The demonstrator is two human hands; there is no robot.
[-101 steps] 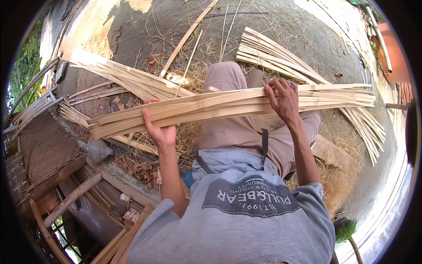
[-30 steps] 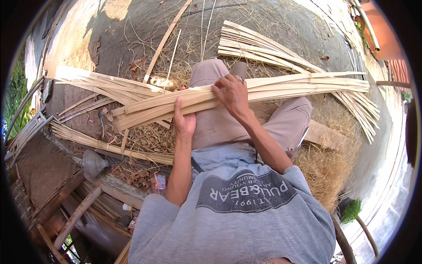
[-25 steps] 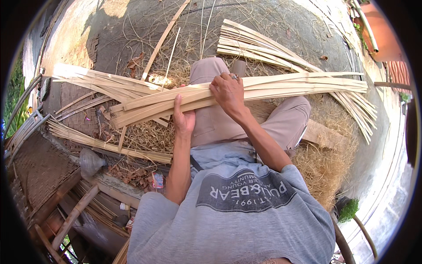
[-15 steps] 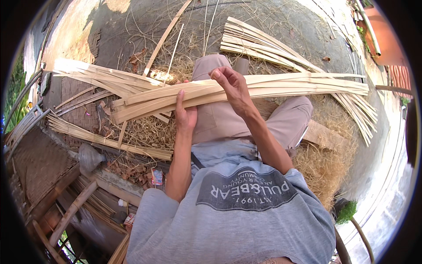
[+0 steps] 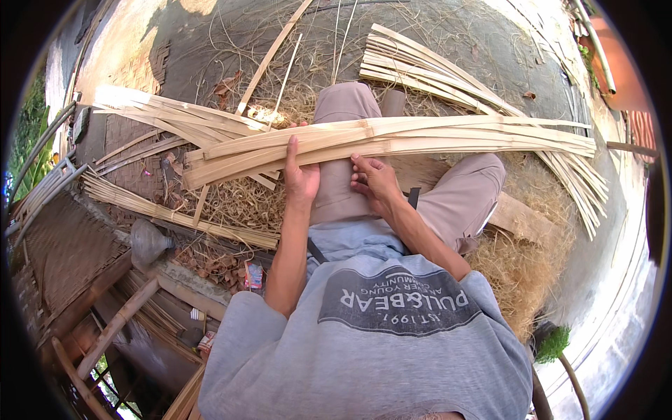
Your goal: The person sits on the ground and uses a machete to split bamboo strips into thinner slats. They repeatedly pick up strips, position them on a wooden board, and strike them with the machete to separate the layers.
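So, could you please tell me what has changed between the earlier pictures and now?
The right hand has come off the top of the strips to their near edge, perhaps touching it. Since the first picture, the left hand, still holding them, has shifted rightward with them. The fanned pile stayed put.

Grey floor (image 5: 582,280), fanned pale strips (image 5: 434,73), straw-coloured shavings (image 5: 521,280), woven mat (image 5: 122,129)
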